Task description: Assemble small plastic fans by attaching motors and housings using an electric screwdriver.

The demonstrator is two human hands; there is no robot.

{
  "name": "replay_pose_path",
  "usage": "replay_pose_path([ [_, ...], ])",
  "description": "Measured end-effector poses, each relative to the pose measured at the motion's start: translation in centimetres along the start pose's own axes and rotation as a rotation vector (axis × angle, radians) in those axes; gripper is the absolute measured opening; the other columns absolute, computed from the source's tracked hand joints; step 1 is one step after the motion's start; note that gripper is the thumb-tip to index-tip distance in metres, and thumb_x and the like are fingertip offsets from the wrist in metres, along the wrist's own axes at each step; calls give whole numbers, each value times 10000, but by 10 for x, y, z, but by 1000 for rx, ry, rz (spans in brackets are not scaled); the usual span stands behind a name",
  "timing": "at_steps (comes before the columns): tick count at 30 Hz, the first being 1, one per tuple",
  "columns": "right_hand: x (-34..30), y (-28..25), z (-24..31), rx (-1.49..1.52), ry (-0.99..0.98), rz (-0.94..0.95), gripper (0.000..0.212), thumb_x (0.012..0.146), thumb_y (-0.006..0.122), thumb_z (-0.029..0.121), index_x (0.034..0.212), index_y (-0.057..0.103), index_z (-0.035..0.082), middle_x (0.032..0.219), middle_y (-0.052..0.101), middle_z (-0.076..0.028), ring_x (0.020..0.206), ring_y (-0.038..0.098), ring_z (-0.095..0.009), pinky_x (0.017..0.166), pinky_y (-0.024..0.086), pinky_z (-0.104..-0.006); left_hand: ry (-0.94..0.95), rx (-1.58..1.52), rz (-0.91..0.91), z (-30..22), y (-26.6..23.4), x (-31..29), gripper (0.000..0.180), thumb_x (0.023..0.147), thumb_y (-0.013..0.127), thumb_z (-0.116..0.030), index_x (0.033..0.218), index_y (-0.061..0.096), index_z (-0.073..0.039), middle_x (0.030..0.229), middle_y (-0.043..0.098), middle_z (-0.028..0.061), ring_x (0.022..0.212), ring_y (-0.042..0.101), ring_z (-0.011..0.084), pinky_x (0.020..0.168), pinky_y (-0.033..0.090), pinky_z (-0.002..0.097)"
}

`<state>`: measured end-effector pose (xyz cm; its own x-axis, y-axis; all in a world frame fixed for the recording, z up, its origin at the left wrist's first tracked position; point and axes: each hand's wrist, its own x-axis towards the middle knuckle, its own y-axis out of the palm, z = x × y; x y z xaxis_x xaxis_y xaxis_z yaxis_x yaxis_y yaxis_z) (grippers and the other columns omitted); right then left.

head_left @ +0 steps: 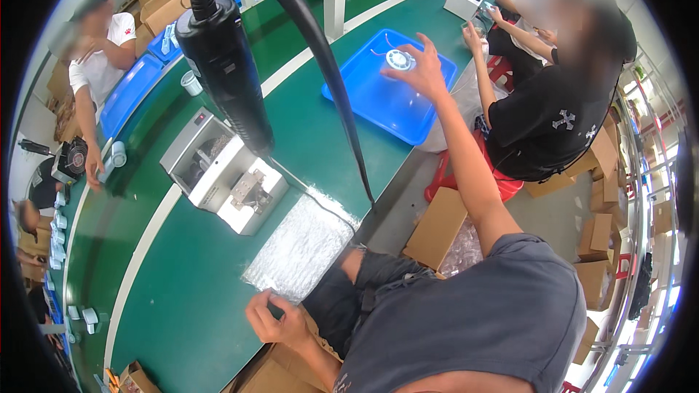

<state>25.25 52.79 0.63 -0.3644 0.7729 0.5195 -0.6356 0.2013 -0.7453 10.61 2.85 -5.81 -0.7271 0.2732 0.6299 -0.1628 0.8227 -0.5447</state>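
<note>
The right hand (428, 73) arches around a wired white disc (397, 60) over the blue tray (364, 91), the left hand (282, 324) curls; I can't tell either's grip.

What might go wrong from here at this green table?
The right hand is curled at the round white part, over the blue tray; the part's thin wires might snag on a finger. The cable lying across the silver sheet could perhaps catch a passing hand.

Right hand (425, 71) far outstretched, left hand (278, 320) low, loosely curled
</note>
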Motion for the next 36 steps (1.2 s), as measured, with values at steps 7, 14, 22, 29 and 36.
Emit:
replay_pose_path([
  [7,32,10,-36,182,178,301,775,641,902,599,1207,754,91,1491,448,-327,1410,430,-445,1127,416,-510,5,11,0,0,1,0,164,775,600,97,872,686,-2,871,657,121,781,663,300,707,528,387],
  [14,-40,-40,35,918,60,262,604,788,861,370,1260,670,46,1225,661,-125,1181,629,-232,993,517,-369,18,12,1,-5,5,3,158,766,592,121,862,674,25,859,648,138,772,655,307,701,525,394],
  [22,-112,1,99,1173,-52,710,511,799,851,99,1262,640,53,1251,635,-56,1187,589,-177,1048,468,-347,24,4,-39,3,0,1,162,756,592,127,858,673,29,857,653,141,768,652,312,698,523,395],
  [29,-67,29,27,1125,78,407,533,859,780,224,1321,599,30,1295,636,-72,1214,581,-183,1076,435,-340,23,-24,-19,0,-1,-2,165,773,591,130,866,679,26,862,654,143,775,654,310,712,527,392],
  [36,-88,22,60,1023,59,461,565,766,878,248,1253,661,61,1343,587,-124,1243,570,-253,1076,436,-381,-68,-81,3,-2,-1,6,140,800,608,101,883,676,11,877,652,127,787,639,288,744,533,363],
])
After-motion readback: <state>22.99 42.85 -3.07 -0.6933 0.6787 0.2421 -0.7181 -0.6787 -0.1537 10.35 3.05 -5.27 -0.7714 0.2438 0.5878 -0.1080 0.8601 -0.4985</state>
